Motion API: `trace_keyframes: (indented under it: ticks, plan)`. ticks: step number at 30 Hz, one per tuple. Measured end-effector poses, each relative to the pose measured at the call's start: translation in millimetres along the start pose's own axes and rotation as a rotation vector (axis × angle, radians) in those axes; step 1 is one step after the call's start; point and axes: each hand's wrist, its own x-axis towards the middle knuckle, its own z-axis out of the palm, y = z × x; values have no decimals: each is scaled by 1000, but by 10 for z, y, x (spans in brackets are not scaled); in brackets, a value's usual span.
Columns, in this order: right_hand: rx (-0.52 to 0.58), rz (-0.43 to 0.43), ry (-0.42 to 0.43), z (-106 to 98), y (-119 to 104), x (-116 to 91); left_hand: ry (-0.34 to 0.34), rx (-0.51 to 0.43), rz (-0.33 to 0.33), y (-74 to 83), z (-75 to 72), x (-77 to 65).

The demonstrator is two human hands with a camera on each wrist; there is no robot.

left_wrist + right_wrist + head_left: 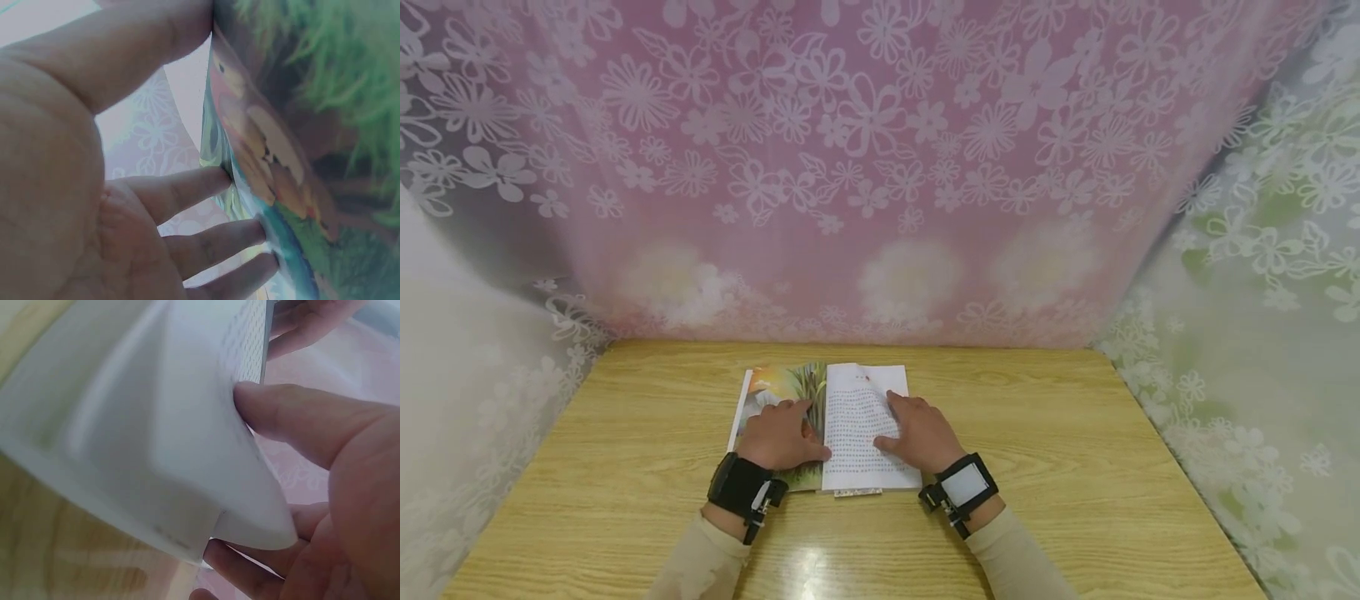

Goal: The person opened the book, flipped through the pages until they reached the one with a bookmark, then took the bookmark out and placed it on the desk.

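Observation:
An open book (861, 429) lies on the table, with a colored picture on its left page and lines of print on its right page. My left hand (782, 437) rests on the picture page, thumb toward the spine. In the left wrist view, the fingertips of my left hand (181, 219) touch the picture page (281, 144). My right hand (925, 435) holds the outer part of the printed page. Seen from the right wrist, this white page (212, 425) bends up between the thumb and the fingers of my right hand (325, 469), fingers partly hidden behind it.
The wooden table (1045, 433) extends around the book. A pink flowered curtain (865, 167) hangs along the back edge, and pale flowered cloth (1262, 333) borders the right side. A thin patterned strip (858, 492) shows under the book's near edge.

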Motion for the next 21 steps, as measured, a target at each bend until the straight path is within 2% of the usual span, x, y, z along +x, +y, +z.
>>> trace_keyframes:
  ticks: [4,10,14,17,21]
  plan:
    - [1,-2,17,2,-6,6,28,-9,-10,-3,8,-6]
    - [42,-39,30,-25,-85,-4,24,-59,-18,-10,29,12]
    - [159,-47,-13,-64,-140,-23,26,-51,-8,5,39,29]
    - [301,-42,-66,-86,-175,-38,22,-46,-2,23,38,32]
    - [429,-70,-129,-90,-217,-73,2,-52,1,39,28,44]
